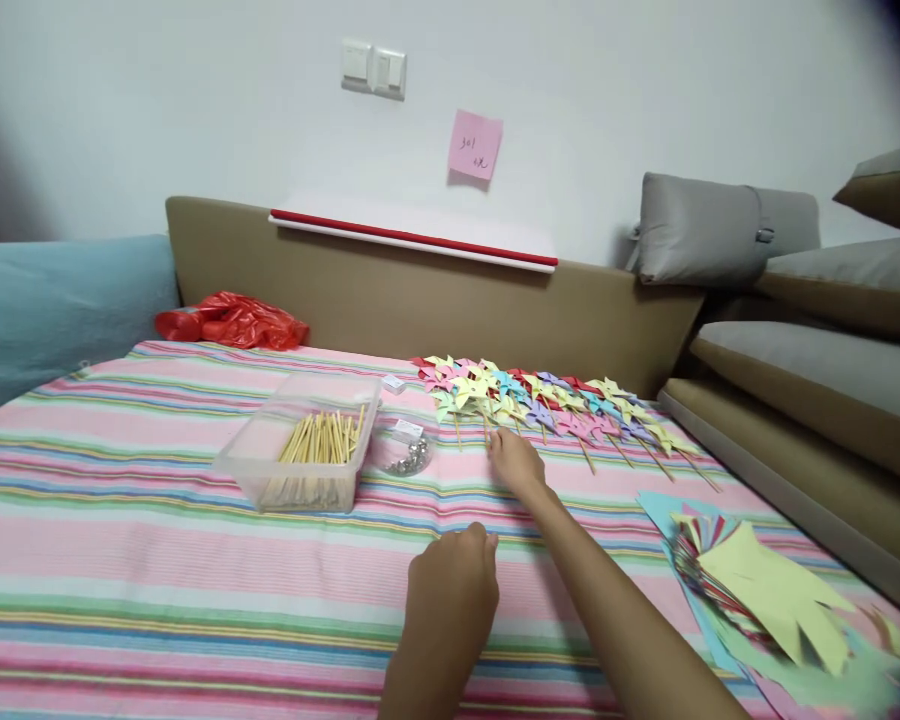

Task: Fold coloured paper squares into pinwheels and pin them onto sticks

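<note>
My right hand [514,463] reaches forward across the striped sheet [120,520], its fingertips at the near end of a row of coloured paper pinwheels on sticks [547,400]. The fingers curl down at a stick, and I cannot make out whether they grip it. My left hand [454,585] rests nearer to me on the sheet, fingers curled into a loose fist with nothing visible in it. A clear plastic box of wooden sticks [311,450] stands to the left of the hands. A small clear bag of metal pins [409,455] lies beside the box.
A stack of cut coloured paper [765,590] lies at the right on the sheet. A red plastic bag [229,320] sits by the brown headboard [420,290]. Grey and brown cushions [795,330] are piled at the right. A blue pillow [52,300] lies at left.
</note>
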{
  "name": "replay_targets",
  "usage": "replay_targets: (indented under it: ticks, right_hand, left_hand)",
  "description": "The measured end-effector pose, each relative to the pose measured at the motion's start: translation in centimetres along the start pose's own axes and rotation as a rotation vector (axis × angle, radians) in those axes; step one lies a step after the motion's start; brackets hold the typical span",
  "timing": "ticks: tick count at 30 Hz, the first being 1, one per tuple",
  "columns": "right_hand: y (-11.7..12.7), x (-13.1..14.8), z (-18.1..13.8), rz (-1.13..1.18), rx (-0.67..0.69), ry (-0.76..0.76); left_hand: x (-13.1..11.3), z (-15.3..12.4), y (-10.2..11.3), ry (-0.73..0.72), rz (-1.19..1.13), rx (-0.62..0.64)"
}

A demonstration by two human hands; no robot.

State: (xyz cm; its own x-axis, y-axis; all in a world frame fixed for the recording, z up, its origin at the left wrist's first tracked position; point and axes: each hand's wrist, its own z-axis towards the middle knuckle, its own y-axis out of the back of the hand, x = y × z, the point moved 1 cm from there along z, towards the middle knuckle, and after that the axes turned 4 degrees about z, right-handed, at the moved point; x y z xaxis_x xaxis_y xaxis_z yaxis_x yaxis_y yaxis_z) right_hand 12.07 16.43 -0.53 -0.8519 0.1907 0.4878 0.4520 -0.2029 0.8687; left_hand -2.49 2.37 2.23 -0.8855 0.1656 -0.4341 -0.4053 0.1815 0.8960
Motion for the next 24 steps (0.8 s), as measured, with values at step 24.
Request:
replay_targets:
  ticks: [24]
  right_hand:
    - [-5.4,4.6,2.0,-0.288,0.165,0.188]
  left_hand:
    - [-0.2,-0.1,0.1,0.045,-0.014,-0.043]
